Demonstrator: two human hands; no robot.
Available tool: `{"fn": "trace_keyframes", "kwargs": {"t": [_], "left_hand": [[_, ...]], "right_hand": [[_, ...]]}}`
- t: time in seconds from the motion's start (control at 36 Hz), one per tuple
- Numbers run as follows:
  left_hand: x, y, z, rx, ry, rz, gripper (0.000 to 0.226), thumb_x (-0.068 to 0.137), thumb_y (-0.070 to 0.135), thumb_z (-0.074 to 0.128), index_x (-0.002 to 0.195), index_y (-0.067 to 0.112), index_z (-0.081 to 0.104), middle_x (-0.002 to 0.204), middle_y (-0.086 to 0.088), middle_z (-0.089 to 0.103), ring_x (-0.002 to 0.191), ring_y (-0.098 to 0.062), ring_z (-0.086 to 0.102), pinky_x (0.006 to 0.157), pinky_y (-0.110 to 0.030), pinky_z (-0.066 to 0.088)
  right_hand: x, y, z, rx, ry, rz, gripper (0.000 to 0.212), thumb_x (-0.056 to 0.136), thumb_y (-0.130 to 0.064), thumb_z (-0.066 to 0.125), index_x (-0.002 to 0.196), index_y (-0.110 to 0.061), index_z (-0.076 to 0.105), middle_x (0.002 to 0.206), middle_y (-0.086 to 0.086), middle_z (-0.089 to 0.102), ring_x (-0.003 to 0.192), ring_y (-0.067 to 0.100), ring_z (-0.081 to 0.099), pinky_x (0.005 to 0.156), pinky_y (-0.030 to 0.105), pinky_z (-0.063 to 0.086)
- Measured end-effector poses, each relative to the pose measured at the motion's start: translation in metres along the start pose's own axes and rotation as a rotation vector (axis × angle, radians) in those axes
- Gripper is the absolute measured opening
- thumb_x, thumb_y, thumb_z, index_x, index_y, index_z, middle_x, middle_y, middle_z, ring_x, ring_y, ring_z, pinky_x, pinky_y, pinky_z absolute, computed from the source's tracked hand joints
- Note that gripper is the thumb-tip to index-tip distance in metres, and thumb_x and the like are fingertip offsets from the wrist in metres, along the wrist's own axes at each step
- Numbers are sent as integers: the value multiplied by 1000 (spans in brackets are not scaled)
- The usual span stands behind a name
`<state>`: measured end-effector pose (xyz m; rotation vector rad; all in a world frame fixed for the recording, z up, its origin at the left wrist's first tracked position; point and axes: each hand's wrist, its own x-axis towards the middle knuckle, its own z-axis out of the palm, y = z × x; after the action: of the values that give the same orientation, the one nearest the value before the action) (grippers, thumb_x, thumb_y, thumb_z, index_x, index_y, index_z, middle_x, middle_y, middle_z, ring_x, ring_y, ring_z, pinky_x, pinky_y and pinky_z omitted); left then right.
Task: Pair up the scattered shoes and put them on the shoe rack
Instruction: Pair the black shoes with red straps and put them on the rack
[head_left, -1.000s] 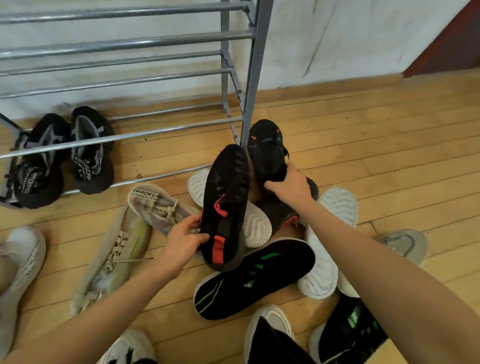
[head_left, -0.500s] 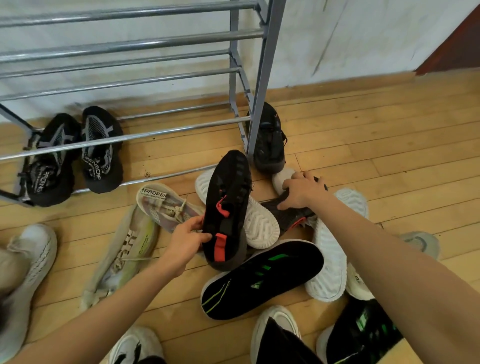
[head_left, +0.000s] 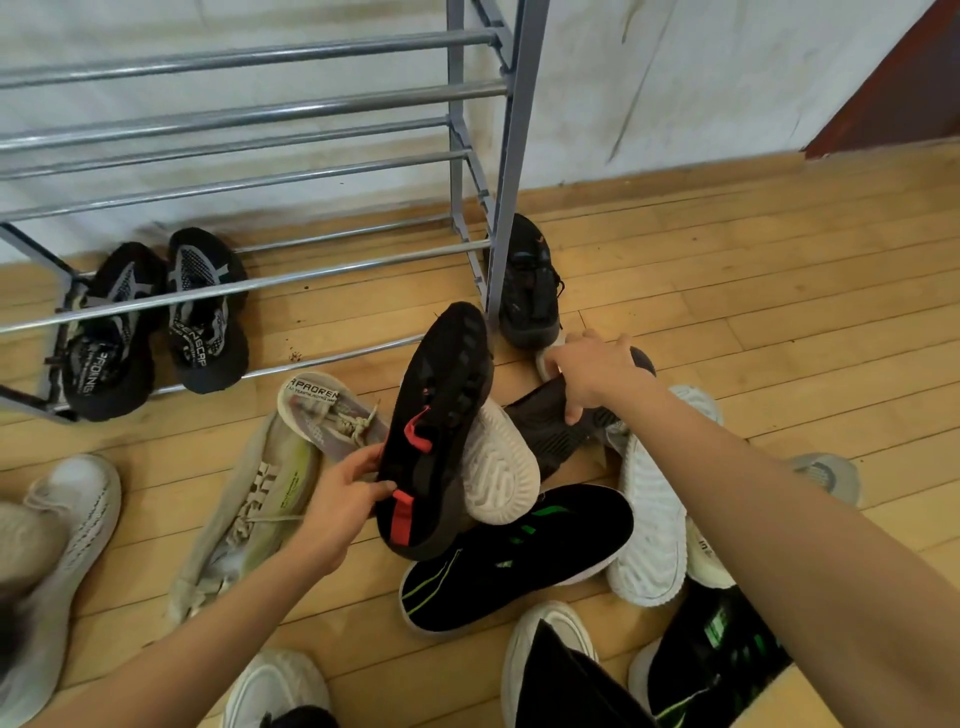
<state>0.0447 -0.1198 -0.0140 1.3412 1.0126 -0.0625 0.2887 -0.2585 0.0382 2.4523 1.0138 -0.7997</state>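
My left hand (head_left: 345, 496) grips a black shoe with red tabs (head_left: 439, 421) by its heel side, sole tilted up above the pile. My right hand (head_left: 592, 371) closes on another black shoe (head_left: 553, 426) lying sole-up in the heap. A black laced shoe (head_left: 530, 283) rests on the floor against the rack's front right post. The grey metal shoe rack (head_left: 498, 156) stands at the wall, and a black-and-grey pair (head_left: 156, 317) sits on its lowest tier at the left.
Scattered on the wooden floor: a black shoe with green stripes (head_left: 519, 551), white-soled shoes (head_left: 652, 525), a beige shoe (head_left: 249, 514), a grey laced shoe (head_left: 332, 413), a white knit shoe (head_left: 62, 561) at left. More shoes lie along the bottom edge.
My right hand let go of the black laced shoe, which now lies beside the rack post, and moved down onto the sole-up black shoe. My left hand kept its shoe.
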Motion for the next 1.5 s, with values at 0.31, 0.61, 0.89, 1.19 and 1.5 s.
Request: {"fn": "trace_keyframes", "kwargs": {"t": [0.31, 0.61, 0.89, 1.19, 1.5], "left_hand": [[-3, -5, -16, -19, 97, 64, 47, 84, -12, 49, 114, 23, 60, 109, 1, 64, 108, -24, 59, 94, -45, 48], [-6, -15, -6, -118, 187, 8, 46, 87, -10, 47, 127, 13, 54, 116, -5, 60, 107, -26, 58, 85, -40, 51], [-6, -24, -20, 18, 230, -14, 43, 85, -6, 53, 121, 16, 51, 116, -4, 57, 105, -23, 57, 92, -44, 50], [-8, -35, -24, 67, 73, -181, 40, 82, 6, 64, 115, 17, 44, 101, -10, 63, 91, -27, 61, 76, -40, 50], [-12, -35, -31, -71, 10, -201, 48, 84, -10, 54, 127, 11, 47, 105, -8, 64, 103, -30, 61, 90, -51, 52]], "right_hand": [[-33, -29, -56, -224, 391, 106, 31, 88, -13, 56, 118, -17, 58, 127, 11, 49, 125, 35, 39, 104, 46, 27], [-64, -80, -27, 111, 574, -5, 36, 90, -14, 52, 123, -5, 43, 123, 15, 49, 110, 32, 53, 78, 37, 48], [-52, -85, 44, 305, -68, -242, 45, 87, -29, 62, 127, -12, 54, 123, 13, 50, 112, 31, 53, 86, 34, 43], [-44, -73, 60, 602, -261, 67, 41, 91, -32, 58, 119, -5, 46, 105, 11, 53, 98, 29, 60, 63, 33, 54], [-41, -78, 77, 954, -321, 146, 37, 78, -10, 74, 99, -11, 44, 108, 8, 54, 101, 23, 54, 76, 31, 48]]}}
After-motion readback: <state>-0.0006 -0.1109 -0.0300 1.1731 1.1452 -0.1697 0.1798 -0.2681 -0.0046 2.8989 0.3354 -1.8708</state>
